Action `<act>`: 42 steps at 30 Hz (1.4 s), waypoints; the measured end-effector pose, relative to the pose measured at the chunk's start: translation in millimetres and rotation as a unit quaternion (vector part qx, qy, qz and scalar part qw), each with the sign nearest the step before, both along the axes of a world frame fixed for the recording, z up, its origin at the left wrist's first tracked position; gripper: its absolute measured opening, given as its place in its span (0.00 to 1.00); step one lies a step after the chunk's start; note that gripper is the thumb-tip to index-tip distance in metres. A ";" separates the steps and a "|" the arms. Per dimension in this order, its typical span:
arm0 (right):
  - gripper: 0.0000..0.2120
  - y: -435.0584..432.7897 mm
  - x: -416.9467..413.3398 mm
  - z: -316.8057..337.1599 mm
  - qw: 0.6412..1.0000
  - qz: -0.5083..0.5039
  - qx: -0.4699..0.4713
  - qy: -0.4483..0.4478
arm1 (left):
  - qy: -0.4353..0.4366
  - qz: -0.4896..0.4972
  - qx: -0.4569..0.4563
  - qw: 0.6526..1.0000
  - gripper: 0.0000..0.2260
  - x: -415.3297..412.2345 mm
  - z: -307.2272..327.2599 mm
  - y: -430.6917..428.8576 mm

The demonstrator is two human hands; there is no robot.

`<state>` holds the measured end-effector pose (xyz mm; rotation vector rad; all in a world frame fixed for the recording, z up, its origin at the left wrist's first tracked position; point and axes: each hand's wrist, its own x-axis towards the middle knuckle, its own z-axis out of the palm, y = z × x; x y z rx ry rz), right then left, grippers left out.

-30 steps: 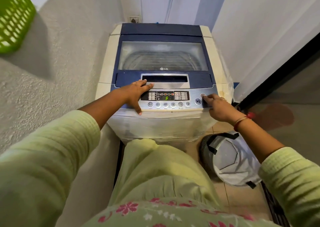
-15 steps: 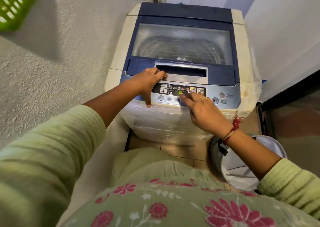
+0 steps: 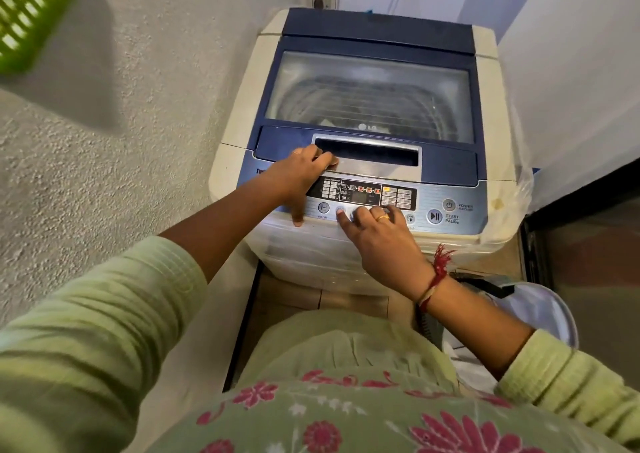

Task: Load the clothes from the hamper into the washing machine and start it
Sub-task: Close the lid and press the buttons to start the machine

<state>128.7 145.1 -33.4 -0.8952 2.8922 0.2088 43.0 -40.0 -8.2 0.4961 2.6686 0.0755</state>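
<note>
A top-loading washing machine (image 3: pixel 242 106) with a blue, glass-windowed lid (image 3: pixel 370 96) stands before me, lid down. Clothes inside show only dimly through the glass. My left hand (image 3: pixel 298 179) rests on the left end of the control panel (image 3: pixel 460 193), fingers over the lid edge and thumb down the front. My right hand (image 3: pixel 377 238) is at the row of round buttons under the display, its index fingertip pressing one button left of centre. The start/pause button (image 3: pixel 434 216) lies to the right of that hand. The grey hamper (image 3: pixel 540 310) stands on the floor at lower right.
A rough white wall runs close along the left. A green plastic basket (image 3: pixel 27 16) hangs at upper left. A wall socket (image 3: pixel 322 1) sits behind the machine. A white wall and a dark doorway edge (image 3: pixel 581 189) close in on the right. Clear plastic wraps the machine's front.
My right hand has moved left from the power button to the row of buttons under the display. The left hand has stayed on the panel. The camera has come closer.
</note>
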 end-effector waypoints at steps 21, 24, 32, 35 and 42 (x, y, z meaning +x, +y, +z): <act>0.27 53.1 7.8 -0.1 0.985 -0.131 -0.111 -0.001 | -0.037 -0.003 0.024 0.999 0.57 0.5 -4.0 -11.9; 0.27 89.3 15.2 -3.6 0.975 -0.197 -0.103 0.007 | -0.036 -0.006 0.022 0.999 0.57 -1.1 -7.0 -11.8; 0.32 122.3 21.2 -8.5 0.977 -0.191 -0.089 0.000 | -0.006 -0.016 -0.008 1.000 0.59 7.9 -7.6 -5.5; 0.34 121.5 19.2 -9.5 0.981 -0.184 -0.065 0.002 | -0.018 -0.021 -0.030 0.999 0.60 6.6 -7.1 -3.9; 0.33 118.2 16.4 -5.5 0.983 -0.178 -0.038 -0.001 | -0.041 -0.014 -0.042 0.998 0.60 2.0 -5.7 0.9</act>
